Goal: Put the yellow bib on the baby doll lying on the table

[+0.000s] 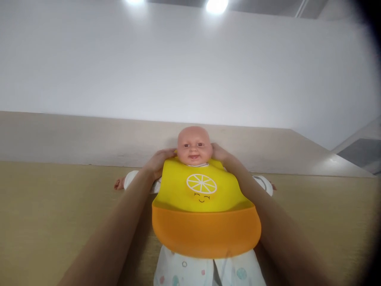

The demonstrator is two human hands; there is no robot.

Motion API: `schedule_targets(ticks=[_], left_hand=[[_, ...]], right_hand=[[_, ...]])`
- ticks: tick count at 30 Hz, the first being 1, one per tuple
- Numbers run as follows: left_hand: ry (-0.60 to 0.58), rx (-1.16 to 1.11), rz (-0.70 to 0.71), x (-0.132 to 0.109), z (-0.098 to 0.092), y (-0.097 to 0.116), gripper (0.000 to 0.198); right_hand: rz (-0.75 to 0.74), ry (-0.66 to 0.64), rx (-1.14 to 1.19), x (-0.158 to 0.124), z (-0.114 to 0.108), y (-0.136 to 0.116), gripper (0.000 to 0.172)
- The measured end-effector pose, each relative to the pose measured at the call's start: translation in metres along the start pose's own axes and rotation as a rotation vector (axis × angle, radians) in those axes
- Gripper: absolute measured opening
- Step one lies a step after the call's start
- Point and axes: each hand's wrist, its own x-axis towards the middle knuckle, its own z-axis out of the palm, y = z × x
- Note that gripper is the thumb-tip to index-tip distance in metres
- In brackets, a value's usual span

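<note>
Baby doll (pixel 194 144), arms spread, on tan tabletop (pixel 59 218); yellow citrus-print bib (pixel 178 186) with orange catch pocket (pixel 206 233) over its chest; left hand (pixel 160 162) and right hand (pixel 220 153) flank its head (pixel 193 134), grip hidden, can't tell if pinching bib

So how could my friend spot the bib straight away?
On the tan surface, find the bald doll. The bib covers its chest, just below its chin. It's bright yellow with an orange pocket, standing out from the doll's white, pastel-patterned clothes.

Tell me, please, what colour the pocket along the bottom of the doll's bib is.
The pocket is orange; the head view shows it.
</note>
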Motion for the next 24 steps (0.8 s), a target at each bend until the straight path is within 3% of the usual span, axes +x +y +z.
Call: schedule_targets(ticks=[4,11,16,18,24], left_hand=[[0.052,0.012,0.008,0.003,-0.004,-0.006,0.033],[0.007,-0.059,0.058,0.000,-0.002,-0.005,0.030],[-0.063,-0.048,0.062,-0.001,0.001,-0.004,0.038],[-0.066,-0.045,0.048,-0.002,0.002,-0.003,0.040],[-0.079,-0.065,0.006,-0.002,0.004,-0.003,0.042]], right_hand=[[0.034,0.029,-0.059,-0.005,0.001,-0.007,0.009],[-0.012,0.014,-0.022,0.005,-0.004,0.003,0.009],[0.039,-0.207,0.339,0.000,-0.022,-0.002,0.022],[0.072,-0.240,0.444,-0.002,-0.027,-0.004,0.025],[0.113,-0.149,0.334,-0.001,-0.025,-0.003,0.021]])
